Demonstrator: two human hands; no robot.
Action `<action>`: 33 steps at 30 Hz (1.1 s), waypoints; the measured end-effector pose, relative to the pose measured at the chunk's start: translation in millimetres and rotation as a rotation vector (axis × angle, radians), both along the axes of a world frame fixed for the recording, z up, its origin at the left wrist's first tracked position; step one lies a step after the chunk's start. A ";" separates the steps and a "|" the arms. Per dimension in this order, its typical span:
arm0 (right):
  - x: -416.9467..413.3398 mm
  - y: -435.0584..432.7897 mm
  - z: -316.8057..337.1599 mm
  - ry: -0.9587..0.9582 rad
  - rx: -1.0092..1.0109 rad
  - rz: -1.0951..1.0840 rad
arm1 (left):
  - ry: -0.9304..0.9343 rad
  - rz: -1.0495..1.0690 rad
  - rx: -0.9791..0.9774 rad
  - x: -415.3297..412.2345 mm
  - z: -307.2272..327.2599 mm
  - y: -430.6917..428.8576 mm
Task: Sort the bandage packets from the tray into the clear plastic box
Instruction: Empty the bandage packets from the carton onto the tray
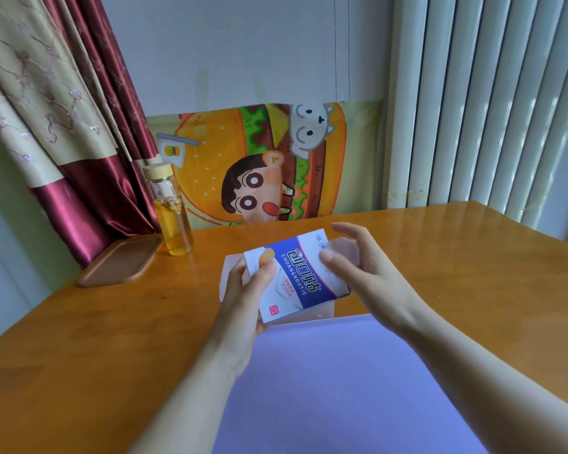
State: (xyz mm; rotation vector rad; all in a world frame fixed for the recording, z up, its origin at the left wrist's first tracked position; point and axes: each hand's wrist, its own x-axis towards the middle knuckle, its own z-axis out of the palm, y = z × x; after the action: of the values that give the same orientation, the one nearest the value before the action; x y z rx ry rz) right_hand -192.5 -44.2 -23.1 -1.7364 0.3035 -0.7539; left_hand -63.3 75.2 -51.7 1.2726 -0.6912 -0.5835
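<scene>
**Head view: a CHUANGKOUTIE bandage packet held over the clear box**

Head camera shows the left hand [243, 291] gripping a blue-and-white bandage packet [297, 278], thumb on its printed face and fingers curled beneath. The packet hangs just above the clear plastic box [322, 311], which stands on the wooden table [112, 339] at the far edge of a purple mat [341, 388].

White Latin capitals on the blue band read "CHUANGKOUTIE", beneath a row of large white Chinese characters. A round tan plaster picture sits beside the left thumb. A small red tag near the packet's near edge is too small to read, as are the grey characters at its far right corner.

The printed face tilts up toward the camera. The lettering runs from far left to near right, so it reads sideways to the wearer. The tilt foreshortens the packet, and its long axis cannot be told with certainty.

The right hand [361, 267] is open, fingers relaxed and arched over the packet's far right end, thumb tip against the face.

A brown tray [118, 263] lies far left, well apart from the box, beside a glass bottle [173, 221] of yellow liquid. A burger cartoon cloth [259, 158] hangs behind the table.
</scene>
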 end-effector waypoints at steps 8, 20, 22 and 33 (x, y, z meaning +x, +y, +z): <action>0.2 -8.3 5.1 0.010 0.191 0.084 | 0.027 -0.018 -0.024 8.8 7.1 10.2; -3.5 -4.0 10.7 -0.002 0.248 0.136 | 0.020 -0.103 -0.110 11.5 9.9 12.2; -4.2 -5.0 12.3 -0.014 0.283 0.164 | 0.038 -0.103 -0.130 12.7 10.7 14.3; -6.0 -1.9 22.9 -0.300 0.930 0.170 | 0.316 -0.366 -0.256 15.7 2.0 20.5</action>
State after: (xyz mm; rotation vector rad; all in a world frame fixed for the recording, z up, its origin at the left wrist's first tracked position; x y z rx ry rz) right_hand -198.5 -46.1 -0.2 -0.7489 0.2385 -0.5943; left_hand -47.6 95.8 -49.8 0.7954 -0.7098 -0.9406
